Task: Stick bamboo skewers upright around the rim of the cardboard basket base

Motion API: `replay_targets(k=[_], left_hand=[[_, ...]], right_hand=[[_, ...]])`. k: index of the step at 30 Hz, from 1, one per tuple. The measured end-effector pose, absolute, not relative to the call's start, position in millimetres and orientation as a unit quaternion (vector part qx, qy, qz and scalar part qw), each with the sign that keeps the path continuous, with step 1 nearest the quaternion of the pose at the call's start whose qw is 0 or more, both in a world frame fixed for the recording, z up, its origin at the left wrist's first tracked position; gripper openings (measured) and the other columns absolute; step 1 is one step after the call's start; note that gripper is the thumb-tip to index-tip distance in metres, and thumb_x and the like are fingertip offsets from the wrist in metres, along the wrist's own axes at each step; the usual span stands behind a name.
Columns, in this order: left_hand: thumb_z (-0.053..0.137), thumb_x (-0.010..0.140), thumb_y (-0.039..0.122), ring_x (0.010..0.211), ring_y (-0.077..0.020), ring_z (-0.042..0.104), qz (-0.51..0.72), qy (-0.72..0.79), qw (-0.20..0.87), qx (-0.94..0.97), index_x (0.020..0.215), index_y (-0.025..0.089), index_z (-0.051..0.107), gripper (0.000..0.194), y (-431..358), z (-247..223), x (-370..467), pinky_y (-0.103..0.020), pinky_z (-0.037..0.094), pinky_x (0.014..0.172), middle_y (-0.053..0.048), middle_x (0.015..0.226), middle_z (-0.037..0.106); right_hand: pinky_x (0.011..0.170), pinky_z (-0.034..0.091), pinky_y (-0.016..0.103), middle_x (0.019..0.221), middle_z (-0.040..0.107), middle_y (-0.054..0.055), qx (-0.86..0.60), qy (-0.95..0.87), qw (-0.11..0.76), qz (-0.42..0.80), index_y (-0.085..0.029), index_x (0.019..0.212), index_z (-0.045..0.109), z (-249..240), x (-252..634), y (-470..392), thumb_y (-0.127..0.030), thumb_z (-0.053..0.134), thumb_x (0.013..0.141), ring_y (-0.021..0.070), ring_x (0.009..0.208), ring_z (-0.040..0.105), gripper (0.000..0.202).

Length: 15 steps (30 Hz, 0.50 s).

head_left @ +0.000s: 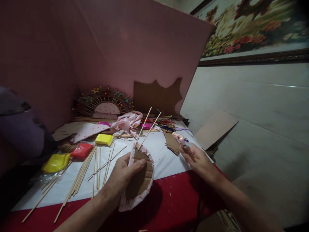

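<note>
My left hand [127, 169] is closed on a rounded cardboard piece [138, 182], thumb on its brown face. Pink spotted fabric is folded over the piece's rim. Two thin wooden sticks [148, 124] stand out from its upper edge, side by side. Off to the right, my right hand [196, 159] is wrapped round a pinkish glue gun [180, 139], its tip pointing up and left, apart from the cardboard. A dark cord hangs below that hand. A scrap of cardboard [172, 144] lies on the white cover just behind the glue gun.
Wooden sticks [80, 172] lie spread at the left, beside yellow [56, 162] and red clay packets [82, 150]. Behind are crumpled pink fabric [129, 122], a decorated fan-shaped cardboard piece [106, 103] and a jagged cardboard sheet [156, 95]. A tiled wall [253, 106] borders the right.
</note>
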<state>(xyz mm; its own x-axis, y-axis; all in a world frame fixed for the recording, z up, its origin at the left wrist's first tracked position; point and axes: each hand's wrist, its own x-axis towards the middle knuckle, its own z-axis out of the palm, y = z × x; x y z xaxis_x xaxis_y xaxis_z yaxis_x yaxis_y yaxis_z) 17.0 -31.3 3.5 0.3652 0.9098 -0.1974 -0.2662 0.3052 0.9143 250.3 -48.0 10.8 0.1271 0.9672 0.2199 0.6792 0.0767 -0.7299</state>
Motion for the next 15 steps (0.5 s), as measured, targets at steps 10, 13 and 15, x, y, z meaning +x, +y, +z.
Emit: replay_targets(k=[10,13,15], left_hand=[[0.060,0.071,0.023,0.053,-0.0101,0.048,0.292,0.290,0.735,0.538,0.079,0.015,0.061,0.011,-50,4,21,-0.021,0.037,0.051,0.000,0.064,0.058],[0.057,0.072,0.021,0.044,-0.0080,0.040,0.226,0.262,0.775,0.530,0.076,0.016,0.061,0.008,-58,6,22,-0.019,0.030,0.043,0.004,0.053,0.049],[0.056,0.072,0.020,0.041,-0.0071,0.033,0.182,0.238,0.785,0.542,0.074,0.017,0.061,0.007,-61,9,22,-0.019,0.024,0.039,0.005,0.050,0.043]], right_hand=[[0.065,0.037,0.035,0.091,0.057,0.018,-0.750,-0.646,0.066,-0.126,-0.008,0.107,0.049,-14,258,-18,-0.040,0.038,0.086,0.0298,0.082,0.056,0.040],[0.070,0.036,0.034,0.089,0.059,0.015,-0.690,-0.692,0.130,-0.165,-0.013,0.095,0.056,2,243,-17,-0.034,0.042,0.085,0.0269,0.086,0.054,0.027],[0.070,0.037,0.029,0.084,0.061,0.008,-0.631,-0.748,0.179,-0.101,-0.017,0.081,0.058,9,230,-13,-0.028,0.045,0.084,0.0205,0.080,0.055,0.017]])
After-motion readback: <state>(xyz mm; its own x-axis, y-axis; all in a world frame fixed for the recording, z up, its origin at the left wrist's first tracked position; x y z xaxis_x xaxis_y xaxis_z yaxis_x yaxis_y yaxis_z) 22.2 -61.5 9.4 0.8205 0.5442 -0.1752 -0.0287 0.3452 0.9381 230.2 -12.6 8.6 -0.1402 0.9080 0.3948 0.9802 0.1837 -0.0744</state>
